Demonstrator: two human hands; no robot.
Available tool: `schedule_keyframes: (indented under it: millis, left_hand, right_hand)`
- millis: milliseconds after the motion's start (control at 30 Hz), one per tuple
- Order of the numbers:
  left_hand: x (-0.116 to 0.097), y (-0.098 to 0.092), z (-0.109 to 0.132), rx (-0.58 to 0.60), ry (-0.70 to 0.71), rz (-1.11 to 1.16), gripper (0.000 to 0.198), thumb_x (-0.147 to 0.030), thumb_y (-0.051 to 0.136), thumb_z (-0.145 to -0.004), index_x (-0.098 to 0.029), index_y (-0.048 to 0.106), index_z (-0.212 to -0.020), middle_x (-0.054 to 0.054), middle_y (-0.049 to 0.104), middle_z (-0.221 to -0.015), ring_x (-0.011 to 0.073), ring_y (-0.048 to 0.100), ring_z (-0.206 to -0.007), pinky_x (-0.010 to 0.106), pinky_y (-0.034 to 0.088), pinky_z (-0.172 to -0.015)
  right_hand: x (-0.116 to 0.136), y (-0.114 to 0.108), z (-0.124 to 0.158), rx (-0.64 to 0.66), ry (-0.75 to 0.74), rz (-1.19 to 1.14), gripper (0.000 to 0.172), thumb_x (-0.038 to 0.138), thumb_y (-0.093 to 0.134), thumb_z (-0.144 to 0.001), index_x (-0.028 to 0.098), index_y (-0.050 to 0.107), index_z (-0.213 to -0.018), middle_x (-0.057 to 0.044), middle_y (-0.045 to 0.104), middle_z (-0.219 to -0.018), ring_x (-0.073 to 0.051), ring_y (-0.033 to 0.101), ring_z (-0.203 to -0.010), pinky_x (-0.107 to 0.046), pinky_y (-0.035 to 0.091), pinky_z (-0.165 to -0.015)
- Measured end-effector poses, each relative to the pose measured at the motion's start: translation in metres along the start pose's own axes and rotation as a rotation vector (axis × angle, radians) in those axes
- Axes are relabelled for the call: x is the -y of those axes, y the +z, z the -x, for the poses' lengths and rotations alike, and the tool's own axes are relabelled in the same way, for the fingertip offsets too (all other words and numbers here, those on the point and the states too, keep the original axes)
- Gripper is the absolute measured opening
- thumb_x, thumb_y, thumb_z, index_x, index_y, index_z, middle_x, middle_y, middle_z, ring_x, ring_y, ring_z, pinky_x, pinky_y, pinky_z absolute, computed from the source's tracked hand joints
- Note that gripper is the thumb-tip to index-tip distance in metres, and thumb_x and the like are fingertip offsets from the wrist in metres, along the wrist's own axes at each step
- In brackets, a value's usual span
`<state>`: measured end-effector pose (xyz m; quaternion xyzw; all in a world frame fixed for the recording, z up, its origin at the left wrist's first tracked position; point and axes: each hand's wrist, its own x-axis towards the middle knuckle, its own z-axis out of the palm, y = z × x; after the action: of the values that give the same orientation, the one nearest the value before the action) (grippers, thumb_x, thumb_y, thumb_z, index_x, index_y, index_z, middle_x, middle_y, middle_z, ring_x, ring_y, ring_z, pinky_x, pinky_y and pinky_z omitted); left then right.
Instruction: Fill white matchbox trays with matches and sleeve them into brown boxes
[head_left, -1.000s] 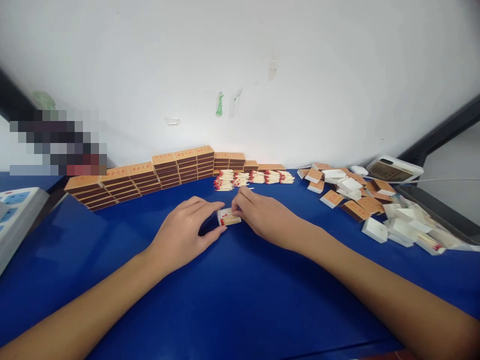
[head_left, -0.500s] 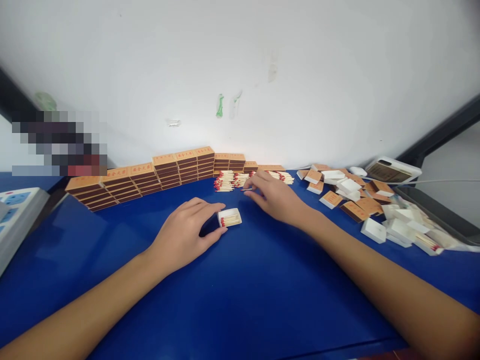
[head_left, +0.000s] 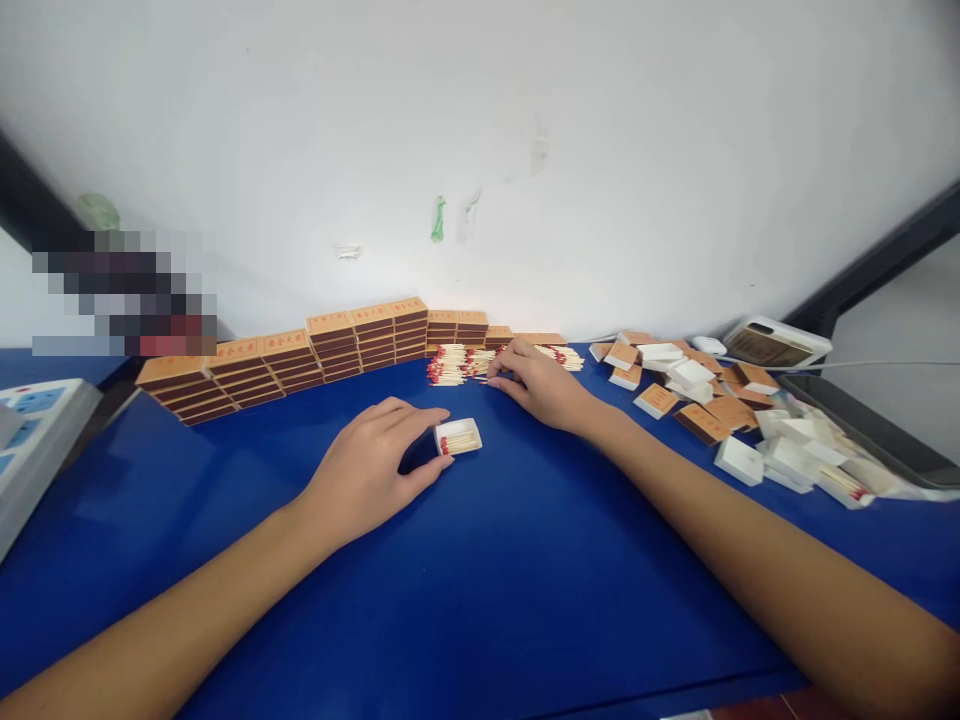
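A small white matchbox tray [head_left: 469, 428] lies on the blue table, with several red-headed matches [head_left: 459, 443] inside. My left hand [head_left: 379, 455] grips its left end, thumb at the near corner and forefinger at the far one. Farther back, loose matches [head_left: 448, 365] are heaped in a row before the stacked boxes. At the front of that heap, my right hand [head_left: 536, 380] is closed in a pinch, and a match shows at its fingertips. Part of the heap is hidden behind this hand.
Stacked matchboxes [head_left: 285, 362] line the wall from left to middle. On the right lie scattered box sleeves [head_left: 703, 424] and white trays [head_left: 739, 460], with a dark phone [head_left: 885, 430] and a white device [head_left: 780, 342] beyond. A power strip [head_left: 45, 410] sits at far left.
My right hand has shifted slightly at the match heap, its fingertips still pinched. My left hand stays on the tray. The whole view has moved a little.
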<state>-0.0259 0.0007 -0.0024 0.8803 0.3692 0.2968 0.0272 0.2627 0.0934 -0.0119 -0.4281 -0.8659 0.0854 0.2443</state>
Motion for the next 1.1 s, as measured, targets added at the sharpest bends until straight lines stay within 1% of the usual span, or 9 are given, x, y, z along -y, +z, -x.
schedule_keyframes:
  millis: [133, 267, 400, 700, 800, 1000, 1100]
  left_hand:
    - [-0.0003, -0.0004, -0.0003, 0.001, -0.001, -0.002, 0.035, -0.031, 0.073, -0.098, -0.020, 0.068, -0.131, 0.007, 0.079, -0.114, 0.0260, 0.071, -0.106, 0.045, 0.059, -0.095]
    - [-0.0016, -0.0014, -0.0009, 0.013, -0.010, -0.002, 0.034, -0.032, 0.072, -0.098, -0.021, 0.068, -0.130, 0.007, 0.079, -0.114, 0.0267, 0.071, -0.107, 0.046, 0.059, -0.095]
    - [-0.0020, -0.0015, -0.0009, 0.012, -0.018, -0.002, 0.033, -0.032, 0.072, -0.098, -0.022, 0.068, -0.130, 0.007, 0.079, -0.114, 0.0270, 0.071, -0.107, 0.045, 0.059, -0.094]
    - [-0.0024, -0.0026, -0.0016, 0.019, -0.011, -0.001, 0.034, -0.031, 0.072, -0.098, -0.020, 0.068, -0.130, 0.007, 0.079, -0.114, 0.0268, 0.071, -0.107, 0.045, 0.059, -0.093]
    - [-0.0026, -0.0023, -0.0020, 0.019, -0.008, -0.001, 0.034, -0.030, 0.072, -0.098, -0.019, 0.068, -0.130, 0.007, 0.079, -0.113, 0.0262, 0.071, -0.105, 0.044, 0.059, -0.092]
    - [-0.0020, -0.0014, -0.0015, 0.028, -0.011, -0.002, 0.034, -0.032, 0.072, -0.098, -0.020, 0.068, -0.130, 0.007, 0.079, -0.114, 0.0266, 0.070, -0.106, 0.045, 0.059, -0.093]
    - [-0.0011, -0.0010, -0.0009, 0.029, -0.005, -0.004, 0.035, -0.032, 0.072, -0.098, -0.021, 0.068, -0.131, 0.007, 0.079, -0.112, 0.0269, 0.071, -0.106, 0.046, 0.059, -0.094]
  right_hand:
    - [-0.0012, -0.0032, 0.0021, -0.004, 0.019, 0.018, 0.007, 0.028, 0.060, -0.102, 0.021, 0.061, -0.101, -0.009, 0.058, -0.109, -0.022, 0.058, -0.091, -0.035, 0.047, -0.080]
    - [-0.0051, -0.0063, 0.0040, 0.010, 0.051, 0.033, 0.011, 0.030, 0.062, -0.101, 0.021, 0.060, -0.096, -0.008, 0.058, -0.107, -0.021, 0.057, -0.087, -0.034, 0.047, -0.078]
    - [-0.0083, -0.0063, 0.0035, 0.045, 0.043, 0.055, 0.010, 0.026, 0.059, -0.102, 0.020, 0.062, -0.095, -0.008, 0.058, -0.104, -0.022, 0.058, -0.088, -0.035, 0.047, -0.081]
    - [-0.0062, -0.0082, 0.0043, 0.061, 0.082, 0.115, 0.013, 0.030, 0.062, -0.103, 0.020, 0.060, -0.094, -0.008, 0.058, -0.106, -0.022, 0.059, -0.089, -0.034, 0.046, -0.080]
    - [-0.0070, -0.0088, 0.0043, 0.087, 0.070, 0.112, 0.012, 0.027, 0.061, -0.103, 0.020, 0.060, -0.094, -0.008, 0.059, -0.103, -0.022, 0.059, -0.090, -0.035, 0.046, -0.083]
    - [-0.0043, -0.0066, 0.0028, 0.065, 0.066, 0.079, 0.014, 0.028, 0.060, -0.103, 0.020, 0.059, -0.091, -0.008, 0.059, -0.103, -0.021, 0.059, -0.087, -0.034, 0.046, -0.079]
    - [-0.0019, -0.0063, 0.0030, 0.047, 0.055, 0.062, 0.012, 0.028, 0.061, -0.102, 0.020, 0.060, -0.094, -0.008, 0.059, -0.106, -0.021, 0.059, -0.089, -0.034, 0.046, -0.079]
